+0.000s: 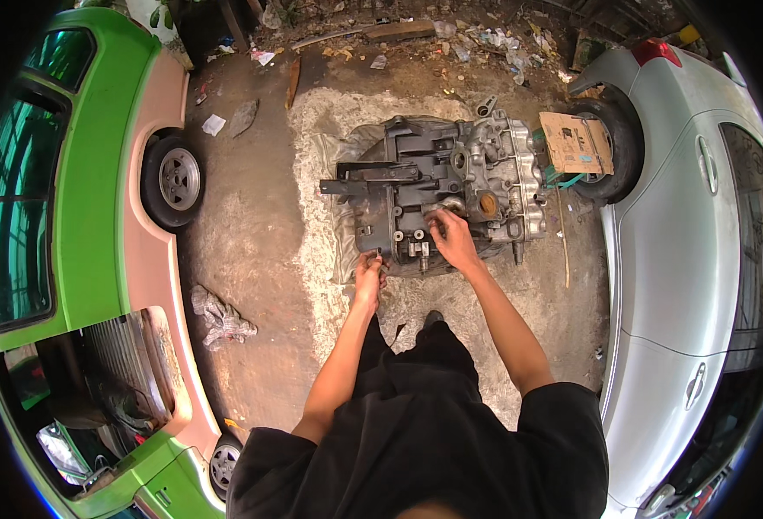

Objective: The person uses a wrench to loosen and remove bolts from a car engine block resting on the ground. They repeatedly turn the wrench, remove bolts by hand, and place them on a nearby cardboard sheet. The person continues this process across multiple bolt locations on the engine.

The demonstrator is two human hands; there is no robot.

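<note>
A dirty car engine (507,156) lies on the ground in front of me, with a silver-grey head at its right and a dark housing (373,214) at its left. My left hand (369,277) is at the housing's near left corner, fingers curled and pressed together; what they pinch, if anything, is hidden. My right hand (456,240) reaches onto the engine's near middle, its fingers bent around a small part that I cannot make out. Just right of those fingers is a round rust-brown opening (488,205). A dark metal bracket (373,173) sticks out to the left.
A grey cloth (344,242) lies under the engine. A green and pink vehicle (109,190) stands at left, a silver car (675,259) at right. Cardboard (577,144) rests by the silver car's wheel. A crumpled rag (221,317) lies at left; litter (502,43) covers the far ground.
</note>
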